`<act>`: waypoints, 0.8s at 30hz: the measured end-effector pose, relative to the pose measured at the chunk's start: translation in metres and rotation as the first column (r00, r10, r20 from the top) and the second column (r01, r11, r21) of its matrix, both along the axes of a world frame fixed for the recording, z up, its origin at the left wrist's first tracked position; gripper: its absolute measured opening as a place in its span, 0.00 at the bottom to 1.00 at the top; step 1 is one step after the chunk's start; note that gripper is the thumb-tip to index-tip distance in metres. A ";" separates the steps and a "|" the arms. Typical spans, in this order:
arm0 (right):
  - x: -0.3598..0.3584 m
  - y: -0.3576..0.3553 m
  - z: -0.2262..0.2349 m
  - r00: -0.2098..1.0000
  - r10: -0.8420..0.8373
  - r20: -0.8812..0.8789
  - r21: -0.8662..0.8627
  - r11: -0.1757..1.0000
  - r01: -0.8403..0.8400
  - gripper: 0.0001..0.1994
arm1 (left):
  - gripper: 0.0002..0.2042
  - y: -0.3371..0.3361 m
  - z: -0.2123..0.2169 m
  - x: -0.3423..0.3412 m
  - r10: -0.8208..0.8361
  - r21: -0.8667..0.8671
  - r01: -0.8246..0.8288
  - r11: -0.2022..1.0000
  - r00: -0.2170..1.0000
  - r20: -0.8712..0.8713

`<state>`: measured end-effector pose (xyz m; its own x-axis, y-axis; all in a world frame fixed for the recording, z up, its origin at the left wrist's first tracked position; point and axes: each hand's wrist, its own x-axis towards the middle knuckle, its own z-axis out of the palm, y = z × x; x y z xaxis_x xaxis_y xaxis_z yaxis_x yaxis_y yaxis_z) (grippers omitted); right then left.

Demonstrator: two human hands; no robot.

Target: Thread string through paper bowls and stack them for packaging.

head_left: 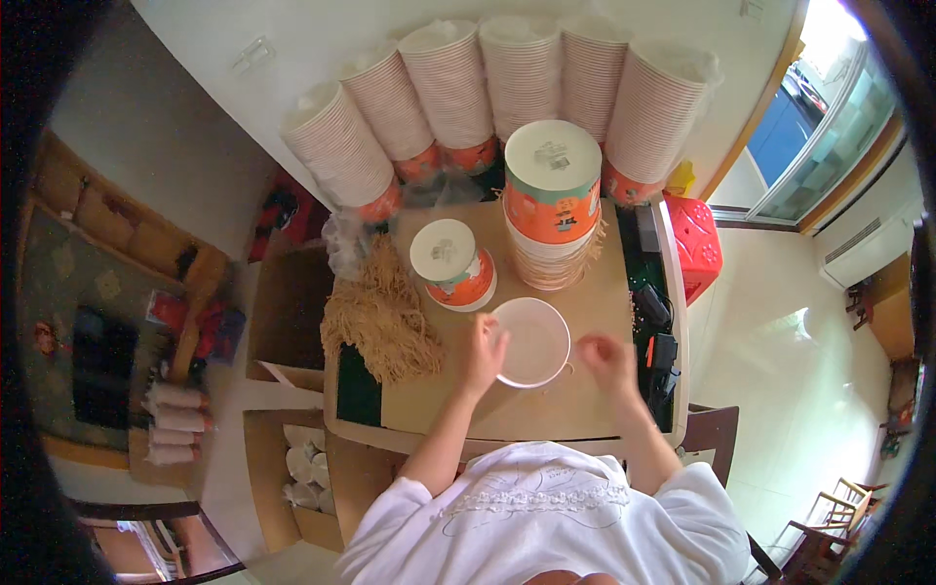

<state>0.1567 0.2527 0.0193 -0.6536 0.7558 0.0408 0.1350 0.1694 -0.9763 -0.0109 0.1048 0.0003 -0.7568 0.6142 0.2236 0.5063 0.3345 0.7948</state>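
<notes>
A white paper bucket (532,341) stands on the table before me with its mouth facing up. At its left rim, my left hand (484,356) is closed, the thumb over the edge. My right hand (608,363) is curled just right of the bucket, a little blurred; whatever its fingertips pinch is too small to name. Near the bucket's right rim shows a small tan loop (571,369). Left of my hands lies a heap of tan twisted cords (380,317). Beyond the bucket are a short upside-down orange-and-green paper bucket stack (458,278) and a taller inverted stack (554,210).
Tall wrapped stacks of paper buckets (444,83) line the wall at the back. Dark tools (661,351) lie along the table's right edge, near a red plastic stool (694,244). Open cardboard boxes (278,468) stand on the floor at left, one holding white rolled items.
</notes>
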 end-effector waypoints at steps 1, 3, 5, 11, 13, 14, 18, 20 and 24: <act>0.006 0.020 0.010 0.994 -0.114 -0.002 0.078 0.990 0.114 0.03 | 0.14 0.003 -0.007 -0.014 0.011 0.001 -0.011 1.000 1.000 -0.001; 0.020 0.051 0.050 0.971 -0.231 -0.065 0.131 0.962 0.238 0.01 | 0.21 0.005 -0.025 -0.035 0.165 0.004 -0.169 0.986 0.954 -0.250; 0.036 0.066 0.072 0.938 -0.291 -0.189 0.067 0.949 0.308 0.01 | 0.21 0.003 -0.047 -0.045 0.145 -0.042 -0.164 0.986 0.946 -0.290; 0.023 0.026 0.033 0.973 -0.170 -0.154 0.008 0.985 0.173 0.02 | 0.20 -0.025 -0.061 -0.011 -0.012 -0.219 0.069 0.973 0.968 0.251; 0.000 -0.014 0.010 1.000 -0.007 0.011 -0.184 0.983 0.009 0.03 | 0.21 -0.039 -0.070 0.016 0.026 -0.186 0.028 0.982 0.960 0.279; -0.010 -0.031 -0.014 0.997 0.080 0.001 -0.334 0.939 -0.076 0.03 | 0.22 -0.047 -0.077 0.027 0.008 -0.136 0.028 0.990 0.965 0.264; -0.036 -0.075 -0.078 0.979 0.199 -0.041 -0.523 0.831 -0.191 0.05 | 0.22 -0.061 -0.057 0.058 0.029 -0.193 0.048 0.980 0.925 0.379; -0.043 -0.078 -0.085 0.952 0.297 0.075 -0.508 0.833 -0.220 0.05 | 0.20 -0.062 -0.051 0.060 0.054 -0.159 0.016 0.987 0.901 0.430; -0.045 -0.083 -0.097 0.943 0.323 0.079 -0.529 0.816 -0.235 0.05 | 0.16 -0.070 -0.073 0.048 0.050 -0.007 -0.050 0.999 0.958 0.282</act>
